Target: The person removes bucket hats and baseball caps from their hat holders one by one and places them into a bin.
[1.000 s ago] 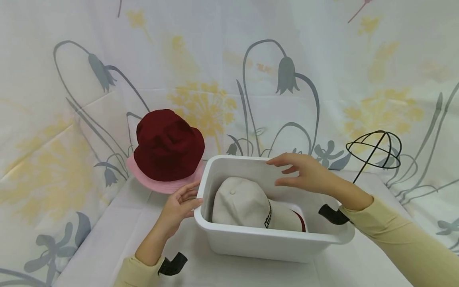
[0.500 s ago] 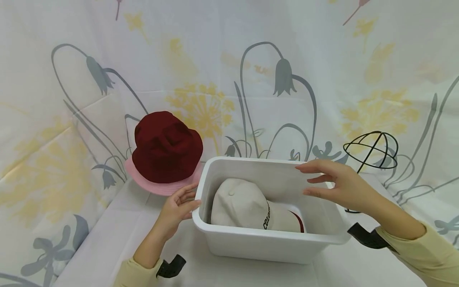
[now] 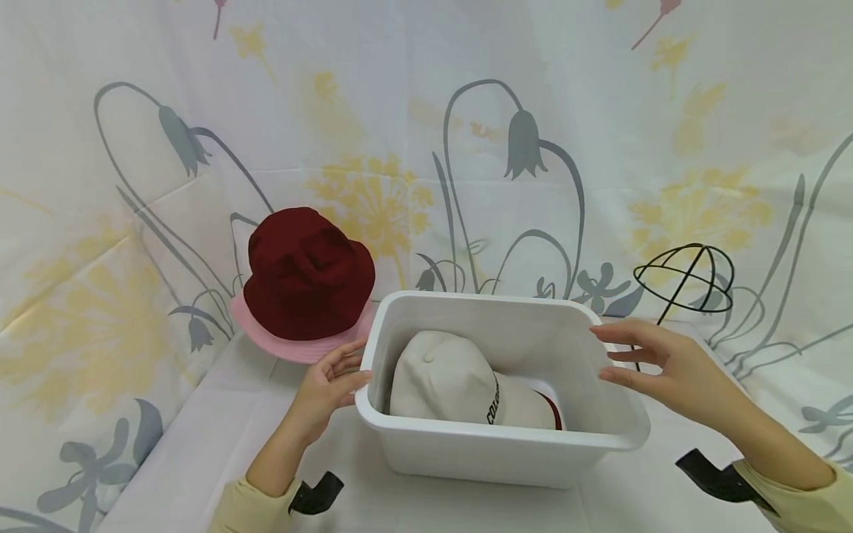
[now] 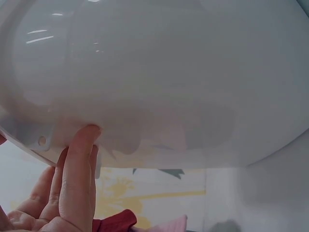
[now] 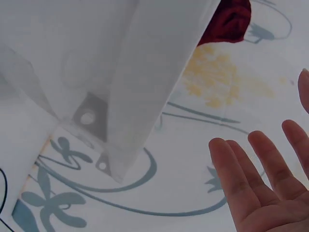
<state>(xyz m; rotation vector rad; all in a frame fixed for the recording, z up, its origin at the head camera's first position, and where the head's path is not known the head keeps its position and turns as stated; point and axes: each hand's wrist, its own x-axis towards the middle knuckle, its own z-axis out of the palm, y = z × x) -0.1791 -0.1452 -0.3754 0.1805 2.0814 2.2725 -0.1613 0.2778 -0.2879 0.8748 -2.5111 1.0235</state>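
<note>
In the head view, a white plastic bin [image 3: 493, 455] stands on the white cloth, with a cream baseball cap [image 3: 443, 377] lying inside, dark lettering along its front. My left hand [image 3: 326, 385] touches the bin's left end, thumb at the rim; the left wrist view shows extended fingers [image 4: 79, 169] against the outer wall under the rim. My right hand [image 3: 673, 366] hovers at the bin's right end, fingers spread and holding nothing. In the right wrist view its fingers [image 5: 268, 164] stand apart from the bin wall [image 5: 145, 82].
Behind the left hand, a dark red bucket hat [image 3: 309, 274] sits on top of a pink brim [image 3: 300, 348]. A black wire hat stand [image 3: 686, 277] rises behind my right hand. Floral cloth [image 3: 400, 111] hangs as a backdrop.
My right hand has moved right, from over the bin to its right end. The left hand stays at the bin's left rim; the bin and cap have not visibly moved.
</note>
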